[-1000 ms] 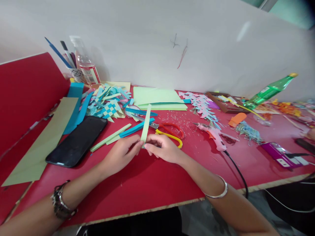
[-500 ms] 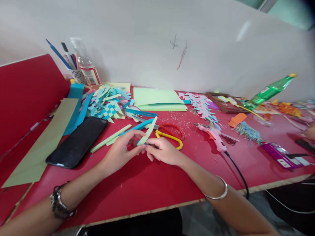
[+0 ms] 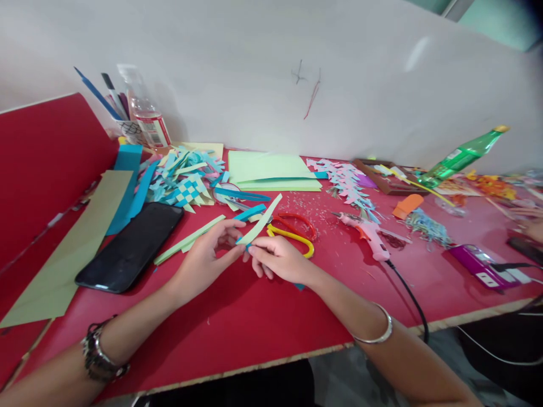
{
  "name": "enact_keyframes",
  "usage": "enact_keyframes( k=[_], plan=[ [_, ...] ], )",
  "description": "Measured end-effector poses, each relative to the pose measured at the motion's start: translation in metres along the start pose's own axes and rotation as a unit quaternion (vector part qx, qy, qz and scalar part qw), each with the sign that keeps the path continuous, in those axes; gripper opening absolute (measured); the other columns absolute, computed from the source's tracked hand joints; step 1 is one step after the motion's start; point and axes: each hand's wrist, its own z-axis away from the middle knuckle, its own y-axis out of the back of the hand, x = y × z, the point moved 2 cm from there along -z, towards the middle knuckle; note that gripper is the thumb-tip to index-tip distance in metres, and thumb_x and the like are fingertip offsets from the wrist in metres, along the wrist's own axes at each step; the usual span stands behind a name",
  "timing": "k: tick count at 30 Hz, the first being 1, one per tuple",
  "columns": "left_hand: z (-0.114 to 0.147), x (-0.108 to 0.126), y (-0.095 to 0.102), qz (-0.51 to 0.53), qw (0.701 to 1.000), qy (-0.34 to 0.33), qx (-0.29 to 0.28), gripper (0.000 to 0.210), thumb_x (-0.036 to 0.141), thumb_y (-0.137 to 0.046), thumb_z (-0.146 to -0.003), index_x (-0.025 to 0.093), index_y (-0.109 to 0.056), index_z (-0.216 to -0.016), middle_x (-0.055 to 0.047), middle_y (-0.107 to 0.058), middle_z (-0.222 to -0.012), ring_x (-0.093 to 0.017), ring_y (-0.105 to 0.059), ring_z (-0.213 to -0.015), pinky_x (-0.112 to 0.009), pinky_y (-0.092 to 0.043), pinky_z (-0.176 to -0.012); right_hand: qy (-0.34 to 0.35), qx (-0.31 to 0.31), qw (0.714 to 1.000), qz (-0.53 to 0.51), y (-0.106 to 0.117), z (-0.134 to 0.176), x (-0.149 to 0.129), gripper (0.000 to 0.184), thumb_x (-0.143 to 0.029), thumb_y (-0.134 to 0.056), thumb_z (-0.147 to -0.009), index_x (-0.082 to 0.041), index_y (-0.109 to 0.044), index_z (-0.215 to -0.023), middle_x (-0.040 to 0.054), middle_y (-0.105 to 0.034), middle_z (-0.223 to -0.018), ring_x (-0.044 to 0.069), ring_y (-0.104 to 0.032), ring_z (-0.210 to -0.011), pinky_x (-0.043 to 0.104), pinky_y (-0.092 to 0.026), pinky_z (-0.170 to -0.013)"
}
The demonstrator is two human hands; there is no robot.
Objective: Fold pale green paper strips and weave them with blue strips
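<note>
My left hand pinches a pale green paper strip near its lower end, and the strip slants up and to the right. My right hand is closed at the same spot, fingertips touching the left ones, on a blue paper strip that crosses the green one. A blue tip shows below my right wrist; the palm hides what joins it. Just behind the hands lie scissors with red and yellow handles. More pale green strips rest beside my left hand.
A black phone lies at left, near a heap of woven paper pieces. Green sheets are at the back. A pink glue gun with a cord, a purple power box and a tilted green bottle stand right. Another person's hand is at the edge.
The green strip's free end has swung up and to the right. A blue end has appeared below my right wrist, and my right fingers have shifted slightly at the crossing.
</note>
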Motion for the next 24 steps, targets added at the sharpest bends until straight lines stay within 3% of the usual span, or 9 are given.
enact_keyframes(
  k=[2, 5, 7, 10, 13, 19, 24],
  plan=[
    [0.0001, 0.0011, 0.001, 0.006, 1.0, 0.007, 0.011, 0.028, 0.024, -0.051, -0.08, 0.018, -0.045, -0.107, 0.001, -0.053, -0.081, -0.01, -0.059, -0.07, -0.024, -0.048, -0.068, -0.006, -0.009, 1.0, -0.027, -0.0006, -0.0006, 0.0007, 0.028, -0.032, -0.036, -0.088, -0.013, -0.057, -0.087, -0.0017, -0.055, -0.058, 0.006, -0.051, -0.046, 0.017, -0.04, -0.045],
    [-0.0008, 0.0036, 0.0027, 0.031, 0.999, 0.023, 0.016, 0.029, 0.028, -0.054, -0.077, 0.017, -0.047, -0.103, 0.002, -0.055, -0.075, -0.009, -0.058, -0.061, -0.023, -0.048, -0.061, 0.025, -0.025, 0.998, -0.049, -0.0022, -0.0021, 0.0007, 0.028, -0.032, -0.038, -0.087, -0.014, -0.06, -0.092, 0.0026, -0.061, -0.071, 0.01, -0.06, -0.067, 0.025, -0.048, -0.066],
    [-0.0021, 0.0045, 0.0028, 0.052, 0.998, 0.043, -0.001, 0.026, 0.032, -0.056, -0.076, 0.016, -0.051, -0.095, 0.003, -0.055, -0.066, -0.01, -0.056, -0.055, -0.023, -0.047, -0.056, 0.063, -0.025, 0.997, -0.039, -0.0029, -0.003, 0.0, 0.028, -0.031, -0.04, -0.087, -0.015, -0.062, -0.091, 0.0043, -0.064, -0.082, 0.012, -0.06, -0.081, 0.028, -0.046, -0.079],
    [-0.0038, 0.0044, 0.0022, 0.066, 0.995, 0.069, -0.037, 0.021, 0.035, -0.056, -0.075, 0.015, -0.054, -0.082, 0.004, -0.054, -0.056, -0.01, -0.054, -0.052, -0.023, -0.046, -0.055, 0.087, -0.016, 0.996, -0.016, -0.0036, -0.0036, -0.0005, 0.028, -0.03, -0.041, -0.086, -0.015, -0.065, -0.089, 0.0048, -0.065, -0.092, 0.014, -0.058, -0.091, 0.03, -0.042, -0.085],
    [-0.0044, 0.0038, 0.0031, 0.049, 0.995, 0.075, -0.043, 0.019, 0.035, -0.056, -0.076, 0.016, -0.056, -0.075, 0.004, -0.056, -0.057, -0.01, -0.054, -0.054, -0.021, -0.044, -0.056, 0.073, -0.01, 0.997, -0.024, -0.0033, -0.0024, -0.0015, 0.027, -0.03, -0.042, -0.086, -0.015, -0.065, -0.089, 0.004, -0.065, -0.088, 0.013, -0.058, -0.086, 0.028, -0.044, -0.08],
    [-0.004, 0.0033, 0.0086, -0.046, 0.997, 0.065, -0.01, 0.028, 0.039, -0.05, -0.079, 0.016, -0.057, -0.066, 0.003, -0.056, -0.06, -0.01, -0.051, -0.059, -0.02, -0.04, -0.058, -0.004, -0.015, 0.999, -0.037, -0.0013, 0.0009, 0.0001, 0.031, -0.039, -0.045, -0.083, -0.014, -0.063, -0.081, -0.0017, -0.054, -0.059, 0.007, -0.049, -0.051, 0.019, -0.04, -0.05],
    [-0.0043, 0.0055, 0.0073, -0.087, 0.994, 0.059, -0.029, 0.033, 0.042, -0.048, -0.079, 0.016, -0.051, -0.059, 0.005, -0.047, -0.054, -0.009, -0.044, -0.053, -0.019, -0.035, -0.051, 0.013, 0.063, 0.994, -0.086, 0.0003, -0.0038, 0.0043, 0.027, -0.04, -0.047, -0.081, -0.015, -0.056, -0.075, -0.0048, -0.05, -0.054, 0.005, -0.047, -0.043, 0.018, -0.037, -0.042]
  ],
)
